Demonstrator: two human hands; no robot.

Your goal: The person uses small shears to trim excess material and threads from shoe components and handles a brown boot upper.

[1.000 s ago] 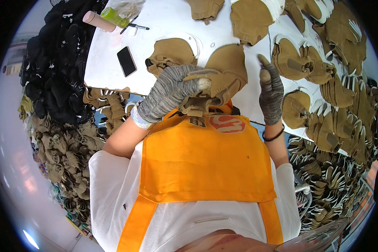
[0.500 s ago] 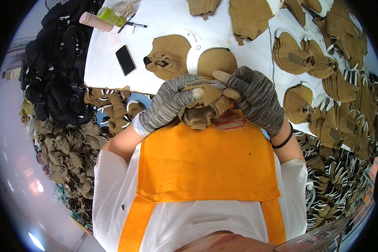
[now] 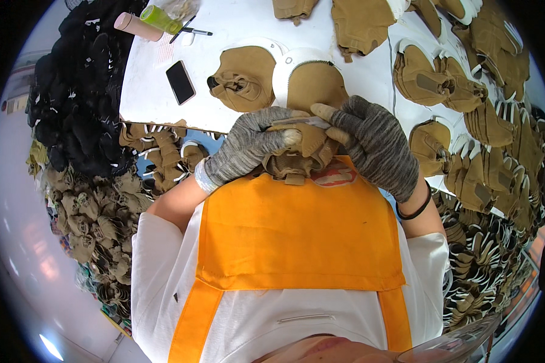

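A brown shoe upper (image 3: 297, 162) is held in front of my chest, bunched up, with its opening and a small tab toward me. My left hand (image 3: 247, 145), in a grey knitted glove with bare fingertips, pinches its left side, the thumb on top. My right hand (image 3: 375, 145), gloved alike, has its fingertips closed on the right end of the upper's far edge, where a pale strip shows. Just beyond lies another brown upper (image 3: 315, 85) with a white, toothed-edge piece, partly covered by my right hand. To its left rests a brown upper (image 3: 246, 75) with white edging.
On the white table (image 3: 145, 103) are a phone (image 3: 180, 82), pens (image 3: 191, 29), a pink bottle (image 3: 138, 26) and a green one (image 3: 160, 20). Brown uppers (image 3: 427, 78) are stacked at right. Piles of black pieces (image 3: 79, 103) and brown pieces (image 3: 97, 224) stand at left.
Both hands and the upper between them have shifted slightly to the right. The right forearm has swung a little outward. Both hands keep their hold.
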